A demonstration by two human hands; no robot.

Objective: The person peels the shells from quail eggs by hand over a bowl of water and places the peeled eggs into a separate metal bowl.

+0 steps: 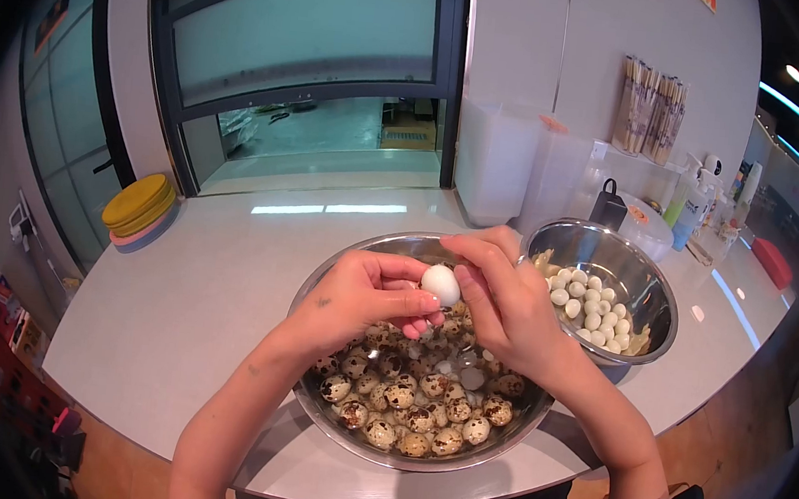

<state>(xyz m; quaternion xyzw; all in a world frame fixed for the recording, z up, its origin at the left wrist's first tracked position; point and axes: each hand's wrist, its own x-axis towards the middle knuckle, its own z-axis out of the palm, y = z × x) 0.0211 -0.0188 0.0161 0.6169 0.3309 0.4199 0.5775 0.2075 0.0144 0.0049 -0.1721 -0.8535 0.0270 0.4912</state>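
Note:
A white, peeled quail egg is pinched between the thumb and fingers of my left hand. My right hand curls in from the other side, its thumb against the egg's right edge and its index finger arched above. Both hands are over a large steel bowl on the counter. Speckled quail eggs in their shells fill it, in water, with pale shell bits among them. My hands hide part of the bowl's far side.
To the right, a smaller steel bowl holds many peeled eggs. Yellow plates are stacked at the counter's left edge. Behind stand a white bin, a black box, pump bottles and wrapped chopsticks.

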